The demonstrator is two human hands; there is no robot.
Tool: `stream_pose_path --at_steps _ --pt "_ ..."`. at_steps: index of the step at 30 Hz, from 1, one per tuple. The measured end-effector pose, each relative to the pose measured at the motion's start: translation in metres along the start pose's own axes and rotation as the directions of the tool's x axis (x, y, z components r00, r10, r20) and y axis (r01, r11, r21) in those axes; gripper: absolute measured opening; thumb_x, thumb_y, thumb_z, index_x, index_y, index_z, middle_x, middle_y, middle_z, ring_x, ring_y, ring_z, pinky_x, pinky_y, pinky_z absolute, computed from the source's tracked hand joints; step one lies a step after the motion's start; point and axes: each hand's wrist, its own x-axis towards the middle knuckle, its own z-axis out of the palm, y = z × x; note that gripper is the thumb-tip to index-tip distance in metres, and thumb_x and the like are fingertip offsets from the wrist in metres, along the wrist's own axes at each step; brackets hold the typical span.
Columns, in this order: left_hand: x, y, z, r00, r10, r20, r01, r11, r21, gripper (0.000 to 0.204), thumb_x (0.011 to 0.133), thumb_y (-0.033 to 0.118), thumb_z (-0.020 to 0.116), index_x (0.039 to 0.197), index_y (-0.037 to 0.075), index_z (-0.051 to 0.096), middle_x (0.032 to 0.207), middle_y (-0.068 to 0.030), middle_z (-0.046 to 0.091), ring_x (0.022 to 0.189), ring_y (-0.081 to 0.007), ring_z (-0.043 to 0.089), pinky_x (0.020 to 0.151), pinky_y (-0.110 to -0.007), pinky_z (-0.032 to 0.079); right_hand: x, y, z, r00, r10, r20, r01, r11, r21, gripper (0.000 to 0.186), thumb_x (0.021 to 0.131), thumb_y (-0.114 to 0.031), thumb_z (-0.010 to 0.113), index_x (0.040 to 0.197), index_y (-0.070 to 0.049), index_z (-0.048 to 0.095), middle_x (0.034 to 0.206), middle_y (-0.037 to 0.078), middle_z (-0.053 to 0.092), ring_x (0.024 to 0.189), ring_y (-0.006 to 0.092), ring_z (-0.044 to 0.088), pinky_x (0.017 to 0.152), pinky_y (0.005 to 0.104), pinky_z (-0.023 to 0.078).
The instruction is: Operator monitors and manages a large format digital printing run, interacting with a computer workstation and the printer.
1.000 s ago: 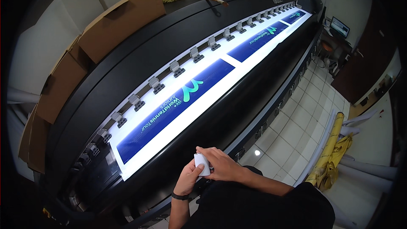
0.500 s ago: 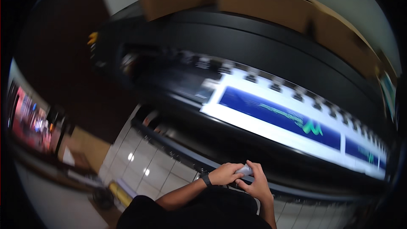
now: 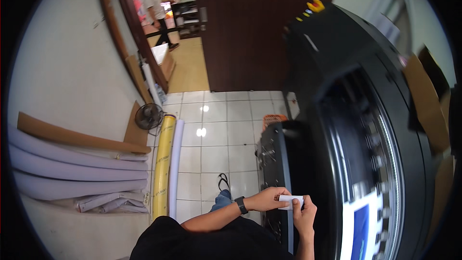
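While both hands sit low in the view, just right of center, they're clamped on one small white block (image 3: 290, 201), held up off any surface between the printer's front bar and the wearer's body. Can't tell exactly what the block is.

Left hand (image 3: 267, 199): comes in from the left, fingers and thumb closed on the block's left end; black wristwatch (image 3: 241, 205) on that wrist. Right hand (image 3: 304, 214): comes up from the lower edge, gripping the right end, thumb lying across the near face.

Right side: wide-format printer (image 3: 321, 43), dark housing, with a blue-and-white printed sheet (image 3: 347, 233) at lower right, partly cut off by the rim. Cardboard box (image 3: 428, 101) along its far side. Orange plastic basket (image 3: 274, 118) on the floor by the printer's end.

Left side: yellow roll (image 3: 164, 168) and thinner white roll (image 3: 176, 168) lie side by side on the white tile floor (image 3: 214, 137); black fan (image 3: 149, 116) near their far end. More long pale rolls (image 3: 82, 163) are stacked by the wall.

Far end: dark brown door (image 3: 248, 29), and a person in a white top (image 3: 153, 6) visible through the opening beside it.
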Motion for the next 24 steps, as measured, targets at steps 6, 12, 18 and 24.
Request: stream_pose_path --at_steps 6,12,18,24 --pt "-0.016 0.003 -0.132 0.941 0.025 -0.337 -0.127 0.95 -0.284 0.018 0.096 0.015 0.057 0.11 0.004 0.053 0.095 0.0003 0.057 0.086 -0.0054 0.053 0.075 -0.022 0.046 0.115 -0.058 0.122 0.992 -0.08 0.1 0.06 0.982 0.18 0.033 0.098 -0.031 0.05 0.089 0.0 0.049 0.064 0.015 0.056 0.056 0.0256 0.058 0.051 0.0366 0.043" --pt "-0.042 0.041 -0.205 0.628 0.13 -0.767 -0.177 0.984 0.022 0.019 0.093 0.011 0.054 0.107 0.005 0.042 0.086 -0.006 0.054 0.077 -0.0096 0.052 0.065 -0.026 0.047 0.181 -0.115 0.219 0.947 -0.062 0.315 -0.11 0.86 0.499 0.027 0.101 -0.03 0.042 0.106 -0.003 0.043 0.069 0.008 0.054 0.057 0.0135 0.051 0.051 0.0321 0.042" --pt "-0.045 0.004 -0.312 0.587 0.072 -0.807 -0.141 0.99 -0.014 0.017 0.094 0.01 0.056 0.106 0.003 0.048 0.091 -0.005 0.056 0.074 -0.0091 0.054 0.069 -0.025 0.048 0.26 -0.116 0.304 0.85 -0.07 0.522 -0.195 0.879 0.434 0.025 0.096 -0.025 0.05 0.105 -0.002 0.044 0.07 0.01 0.054 0.055 0.0166 0.051 0.05 0.0324 0.042" --pt "-0.029 -0.138 -0.402 0.431 -0.313 -0.846 0.114 0.949 -0.294 0.06 0.095 0.038 0.058 0.138 0.002 0.036 0.112 -0.0161 0.059 0.099 -0.0235 0.064 0.078 -0.033 0.051 0.336 0.023 0.408 0.666 0.554 0.5 -0.741 0.569 0.356 0.03 0.094 -0.031 0.056 0.107 -0.005 0.051 0.07 0.004 0.05 0.052 0.0142 0.049 0.043 0.0321 0.045"
